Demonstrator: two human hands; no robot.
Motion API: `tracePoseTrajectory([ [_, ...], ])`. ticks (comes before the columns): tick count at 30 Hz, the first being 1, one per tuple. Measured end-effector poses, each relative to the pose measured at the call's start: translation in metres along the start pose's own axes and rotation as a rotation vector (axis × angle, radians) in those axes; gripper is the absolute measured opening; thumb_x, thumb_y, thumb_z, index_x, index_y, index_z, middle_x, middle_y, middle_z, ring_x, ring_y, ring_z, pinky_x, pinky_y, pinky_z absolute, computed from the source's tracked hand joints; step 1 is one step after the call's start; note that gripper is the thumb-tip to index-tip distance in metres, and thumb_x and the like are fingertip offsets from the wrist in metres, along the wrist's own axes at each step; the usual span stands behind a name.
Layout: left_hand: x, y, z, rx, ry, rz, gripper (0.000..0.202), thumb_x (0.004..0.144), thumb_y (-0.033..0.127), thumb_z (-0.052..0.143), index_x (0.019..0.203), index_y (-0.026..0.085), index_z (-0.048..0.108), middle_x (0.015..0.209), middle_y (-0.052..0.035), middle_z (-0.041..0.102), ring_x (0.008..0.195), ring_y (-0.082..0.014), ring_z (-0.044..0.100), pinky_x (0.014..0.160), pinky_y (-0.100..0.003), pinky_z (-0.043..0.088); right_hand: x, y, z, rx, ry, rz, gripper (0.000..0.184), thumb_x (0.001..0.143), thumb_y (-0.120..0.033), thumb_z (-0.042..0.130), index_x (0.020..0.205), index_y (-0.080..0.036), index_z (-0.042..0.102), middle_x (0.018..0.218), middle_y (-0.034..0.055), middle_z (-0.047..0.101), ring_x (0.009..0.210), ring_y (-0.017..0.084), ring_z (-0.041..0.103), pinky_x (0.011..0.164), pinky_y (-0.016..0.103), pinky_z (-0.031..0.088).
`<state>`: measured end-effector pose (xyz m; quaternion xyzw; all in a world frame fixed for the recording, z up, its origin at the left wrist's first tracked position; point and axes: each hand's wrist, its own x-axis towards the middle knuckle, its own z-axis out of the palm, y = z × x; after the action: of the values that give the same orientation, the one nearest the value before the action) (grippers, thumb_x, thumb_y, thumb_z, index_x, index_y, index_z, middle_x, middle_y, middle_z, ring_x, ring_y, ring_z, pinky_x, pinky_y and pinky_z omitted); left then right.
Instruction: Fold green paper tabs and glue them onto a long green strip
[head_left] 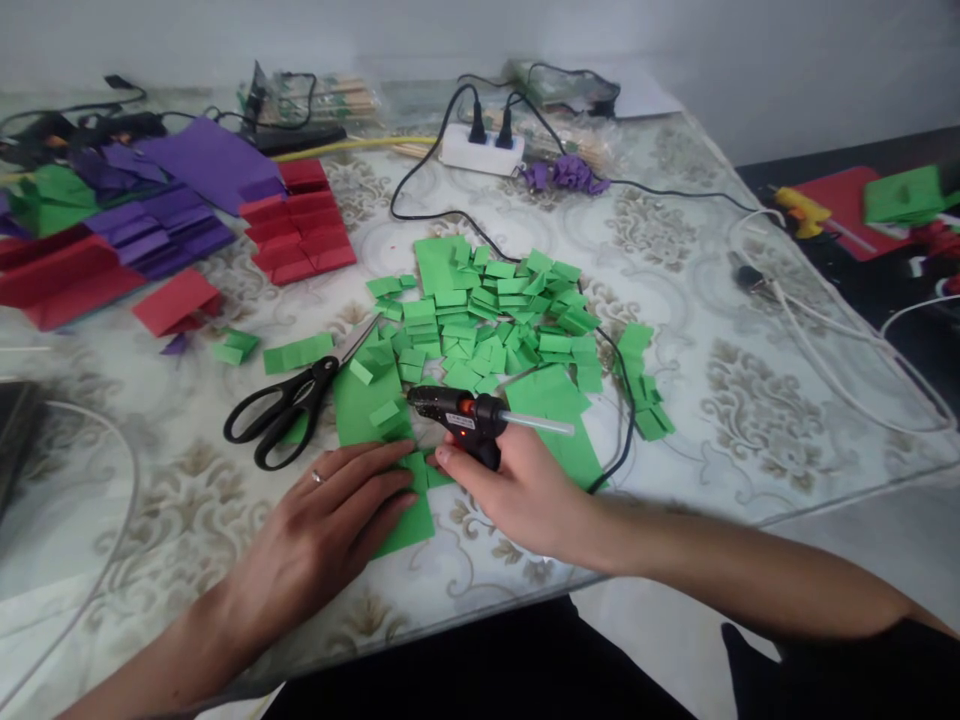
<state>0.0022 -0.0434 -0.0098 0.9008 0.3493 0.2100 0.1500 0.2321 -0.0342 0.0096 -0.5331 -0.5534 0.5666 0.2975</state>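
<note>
My right hand is wrapped around the grip of a black hot glue gun. A clear glue stick juts from its back end, a small red light glows on its side, and its nozzle points left. My left hand lies flat, fingers stretched over a green paper sheet; the fingertips rest close below the nozzle. Small folded green pieces sit on the green paper just above. Black-handled scissors lie partly open to the left. Beyond the gun spreads a heap of folded green paper pieces.
Red folded paper and purple paper lie at the back left. A white power strip with two black plugs stands at the back; the gun's black cord loops right. A yellow glue gun lies beyond the table's right edge.
</note>
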Motion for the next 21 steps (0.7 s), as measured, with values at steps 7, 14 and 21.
tracePoseTrajectory([
  [7,-0.006,-0.002,0.001,0.030,-0.018,0.018,0.025,0.096,0.012,0.065,0.119,0.018,0.068,0.123,-0.0080,0.075,0.116,-0.0254,0.068,0.103,-0.040,0.054,-0.001,0.003,0.002,0.045,0.010,-0.017,0.015,0.095,-0.032,0.059,0.086,-0.020,0.061,0.074,-0.0010,0.056,0.068,0.015,0.053,0.064,0.027,0.046],
  [14,-0.002,0.000,0.001,0.039,-0.010,0.044,0.018,0.097,0.015,0.063,0.114,0.018,0.068,0.123,-0.0091,0.074,0.117,-0.0255,0.068,0.103,-0.038,0.054,-0.001,0.012,0.005,0.137,0.033,0.018,0.015,0.093,-0.036,0.064,0.091,-0.020,0.064,0.075,0.0018,0.062,0.074,0.019,0.060,0.068,0.031,0.052],
  [21,0.000,0.000,0.003,0.025,0.041,-0.008,0.017,0.094,0.019,0.069,0.110,0.017,0.063,0.116,-0.0105,0.073,0.110,-0.0247,0.069,0.099,-0.039,0.056,0.000,-0.003,0.000,0.292,0.056,0.002,0.021,0.090,-0.039,0.067,0.084,-0.020,0.061,0.076,0.0002,0.060,0.073,0.016,0.059,0.071,0.031,0.051],
])
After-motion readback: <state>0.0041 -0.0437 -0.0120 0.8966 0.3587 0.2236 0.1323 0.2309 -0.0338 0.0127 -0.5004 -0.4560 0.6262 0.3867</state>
